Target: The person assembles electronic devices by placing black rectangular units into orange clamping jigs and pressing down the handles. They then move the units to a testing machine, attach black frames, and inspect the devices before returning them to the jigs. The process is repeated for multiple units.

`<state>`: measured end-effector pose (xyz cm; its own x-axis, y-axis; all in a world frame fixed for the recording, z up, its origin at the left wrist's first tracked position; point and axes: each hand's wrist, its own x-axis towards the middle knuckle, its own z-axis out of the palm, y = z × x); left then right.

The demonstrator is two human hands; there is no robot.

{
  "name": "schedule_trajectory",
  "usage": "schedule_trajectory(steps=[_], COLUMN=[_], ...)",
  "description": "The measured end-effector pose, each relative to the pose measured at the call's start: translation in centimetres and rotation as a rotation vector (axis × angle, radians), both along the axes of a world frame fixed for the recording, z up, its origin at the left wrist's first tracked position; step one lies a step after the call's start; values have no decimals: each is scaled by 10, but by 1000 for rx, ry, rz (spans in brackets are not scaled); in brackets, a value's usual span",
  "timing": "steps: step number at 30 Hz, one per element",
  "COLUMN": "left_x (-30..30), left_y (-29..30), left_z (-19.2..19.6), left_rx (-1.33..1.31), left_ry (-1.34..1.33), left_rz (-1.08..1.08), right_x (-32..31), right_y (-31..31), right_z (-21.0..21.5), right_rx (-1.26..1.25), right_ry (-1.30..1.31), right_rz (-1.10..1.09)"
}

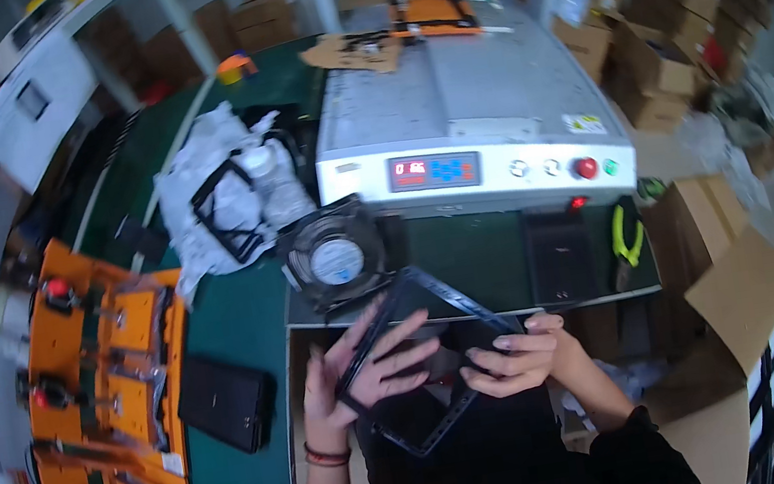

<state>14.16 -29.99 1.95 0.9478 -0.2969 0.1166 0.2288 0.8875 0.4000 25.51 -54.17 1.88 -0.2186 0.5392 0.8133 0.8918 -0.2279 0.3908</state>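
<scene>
A thin black rectangular frame (457, 300), tilted cornerwise, is held up over my lap. My right hand (518, 356) pinches its right corner between thumb and fingers. My left hand (370, 361) lies at the frame's left side, fingers spread and showing through the opening. Whether the left palm presses on the frame I cannot tell. Just beyond the frame, a black fan (337, 258) with a round pale hub rests on the green bench. Right of it lies a flat black panel (559, 255), with yellow-green handled pliers (626, 234) beside it.
A grey-white machine (473, 142) with a lit display and buttons stands across the bench. Crumpled white plastic (194, 171) holds another black frame (218, 213). Orange clamp fixtures (116, 386) line the left, near a stacked black panel (226, 399). An open carton (739, 288) sits right.
</scene>
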Motion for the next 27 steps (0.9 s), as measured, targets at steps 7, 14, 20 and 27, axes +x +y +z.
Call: schedule_trajectory(steps=[7,14,20,27], left_x=[-77,-37,-14,-27], left_y=[-16,-57,-97,-77], left_z=[-6,-2,3,-1], left_rx=[339,325,294,530], left_ry=[198,68,-23,-159], left_rz=[777,875,810,722], right_x=[-23,-65,-71,-76], right_y=[50,15,2,15], right_z=[14,5,-11,-12], right_rx=[-310,-261,-111,79], right_ry=[596,790,1007,1131], right_rz=[143,68,34,83])
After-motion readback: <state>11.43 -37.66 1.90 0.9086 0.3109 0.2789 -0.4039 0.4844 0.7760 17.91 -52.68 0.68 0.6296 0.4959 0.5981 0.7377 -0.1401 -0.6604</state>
